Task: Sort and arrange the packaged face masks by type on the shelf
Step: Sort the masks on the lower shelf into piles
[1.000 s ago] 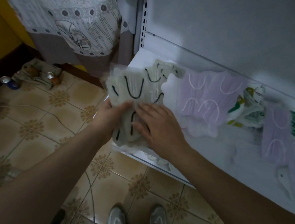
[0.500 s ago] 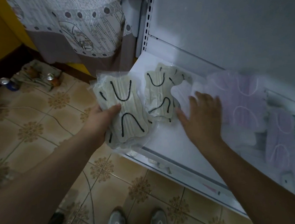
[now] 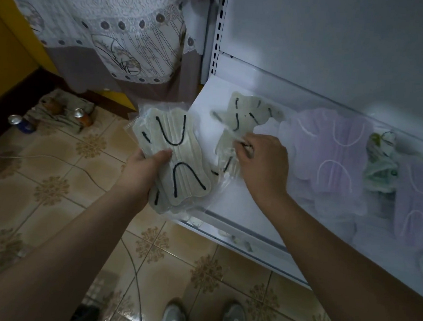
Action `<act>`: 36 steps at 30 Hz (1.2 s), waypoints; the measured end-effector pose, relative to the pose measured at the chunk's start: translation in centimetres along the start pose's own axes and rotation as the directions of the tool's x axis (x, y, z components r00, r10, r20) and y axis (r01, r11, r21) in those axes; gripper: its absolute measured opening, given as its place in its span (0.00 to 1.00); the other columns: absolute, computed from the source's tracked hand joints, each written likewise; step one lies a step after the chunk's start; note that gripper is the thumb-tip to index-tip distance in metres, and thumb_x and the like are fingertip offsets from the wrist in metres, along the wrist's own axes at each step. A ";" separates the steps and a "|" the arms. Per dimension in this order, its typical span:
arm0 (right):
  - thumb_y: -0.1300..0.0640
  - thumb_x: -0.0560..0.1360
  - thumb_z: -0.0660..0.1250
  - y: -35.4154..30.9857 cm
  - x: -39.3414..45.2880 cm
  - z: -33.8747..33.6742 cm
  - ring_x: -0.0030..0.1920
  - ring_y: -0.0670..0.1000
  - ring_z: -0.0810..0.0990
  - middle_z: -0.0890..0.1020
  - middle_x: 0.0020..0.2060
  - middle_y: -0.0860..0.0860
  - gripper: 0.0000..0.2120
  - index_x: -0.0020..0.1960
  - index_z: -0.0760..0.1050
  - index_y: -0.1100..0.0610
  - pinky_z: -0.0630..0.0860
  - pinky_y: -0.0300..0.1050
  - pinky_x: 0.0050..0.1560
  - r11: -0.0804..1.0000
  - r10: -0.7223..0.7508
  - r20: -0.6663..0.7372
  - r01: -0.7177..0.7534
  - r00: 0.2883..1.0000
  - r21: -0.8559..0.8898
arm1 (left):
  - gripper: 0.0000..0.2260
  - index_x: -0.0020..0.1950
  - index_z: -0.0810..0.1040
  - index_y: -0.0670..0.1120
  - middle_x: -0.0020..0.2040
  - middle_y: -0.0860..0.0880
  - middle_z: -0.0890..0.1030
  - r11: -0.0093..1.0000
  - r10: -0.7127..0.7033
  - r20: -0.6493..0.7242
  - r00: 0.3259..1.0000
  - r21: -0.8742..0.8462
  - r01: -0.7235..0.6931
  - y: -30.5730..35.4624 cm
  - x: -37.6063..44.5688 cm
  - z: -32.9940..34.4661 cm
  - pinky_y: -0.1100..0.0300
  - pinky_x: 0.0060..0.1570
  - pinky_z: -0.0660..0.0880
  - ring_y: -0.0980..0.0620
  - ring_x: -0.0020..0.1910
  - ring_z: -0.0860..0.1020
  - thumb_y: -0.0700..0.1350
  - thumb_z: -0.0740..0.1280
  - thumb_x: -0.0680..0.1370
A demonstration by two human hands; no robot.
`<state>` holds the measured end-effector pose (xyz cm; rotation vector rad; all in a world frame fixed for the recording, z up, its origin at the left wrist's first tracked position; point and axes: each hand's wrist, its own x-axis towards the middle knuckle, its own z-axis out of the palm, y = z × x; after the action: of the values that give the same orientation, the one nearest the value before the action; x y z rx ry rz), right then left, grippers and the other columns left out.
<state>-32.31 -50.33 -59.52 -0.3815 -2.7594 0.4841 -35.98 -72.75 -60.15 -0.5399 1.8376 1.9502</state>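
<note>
Left hand (image 3: 146,166) holds a stack of packaged masks (image 3: 172,157) out past the shelf (image 3: 230,202) edge, over the floor. Just right of it, the right hand (image 3: 262,159) rests on a mask pack (image 3: 241,119) lying on the shelf. Further right of that hand lie more mask packs (image 3: 332,154), overlapping; cans (image 3: 78,114) sit on the floor far left.

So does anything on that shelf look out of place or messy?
Yes. A green-printed pack sits wedged between the purple masks and further purple packs, splitting one type. The cream packs under the right hand lie askew and overlapping.
</note>
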 end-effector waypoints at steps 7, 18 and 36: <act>0.42 0.81 0.59 -5.3 -4.9 -0.8 0.66 0.51 0.72 0.76 0.67 0.50 0.23 0.71 0.72 0.53 0.68 0.47 0.65 0.924 -0.359 0.375 0.270 0.855 0.270 | 0.23 0.70 0.75 0.48 0.61 0.45 0.84 0.996 0.015 0.221 0.975 -0.094 0.006 0.8 -0.4 0.3 0.46 0.60 0.79 0.44 0.60 0.83 0.55 0.70 0.78; 0.51 0.78 0.67 1.3 -0.6 1.1 0.64 0.57 0.76 0.84 0.57 0.53 0.11 0.52 0.83 0.57 0.67 0.51 0.60 0.965 -0.073 0.069 0.088 0.995 -0.245 | 0.07 0.55 0.79 0.50 0.51 0.44 0.86 1.000 0.002 -0.010 1.000 -0.010 -0.002 0.0 -0.3 -0.1 0.45 0.54 0.81 0.42 0.51 0.85 0.43 0.72 0.79; 0.48 0.79 0.66 1.8 -3.3 1.9 0.69 0.56 0.73 0.79 0.64 0.56 0.21 0.65 0.77 0.61 0.63 0.49 0.71 0.969 -0.090 0.208 0.134 0.974 -0.207 | 0.15 0.65 0.77 0.44 0.54 0.44 0.86 0.997 -0.017 0.036 0.999 -0.070 0.020 0.2 -0.6 -0.7 0.45 0.53 0.82 0.44 0.50 0.86 0.40 0.71 0.79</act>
<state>-29.59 -50.26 -62.73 -0.2349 -3.0181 0.1971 -35.55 -73.43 -59.72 -0.5388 1.7421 2.0054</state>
